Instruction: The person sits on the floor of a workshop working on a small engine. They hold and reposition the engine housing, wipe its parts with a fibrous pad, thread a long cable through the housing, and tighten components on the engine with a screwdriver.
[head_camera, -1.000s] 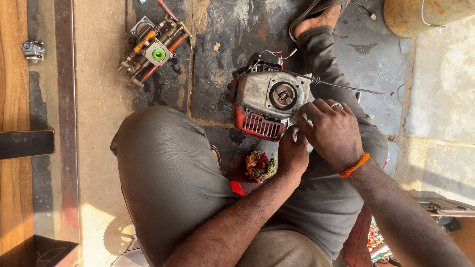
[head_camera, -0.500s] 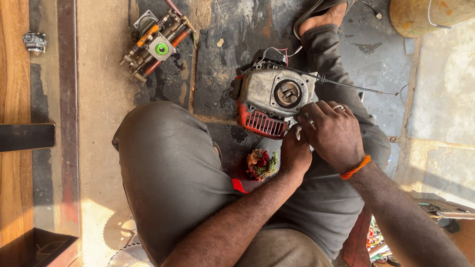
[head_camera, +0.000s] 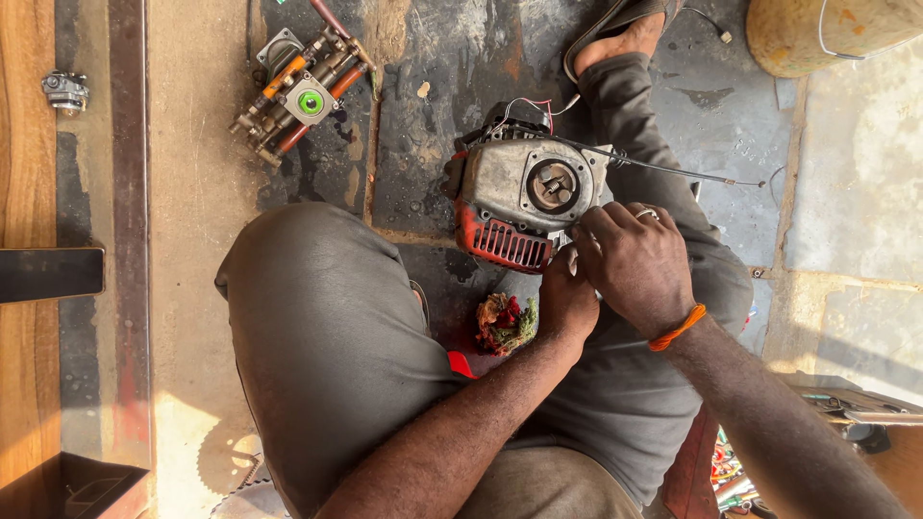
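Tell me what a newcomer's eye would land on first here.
First, the small grey engine with its red grille, mid-frame on the dark stained floor, with the left hand and right hand pressed at its lower right edge. Next, the brass and orange pump assembly with a green disc, lying upper left.

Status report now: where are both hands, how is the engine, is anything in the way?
Left hand and right hand together at lower right edge of small engine. Engine on floor, grey cover up. Thin cable crosses above hands.
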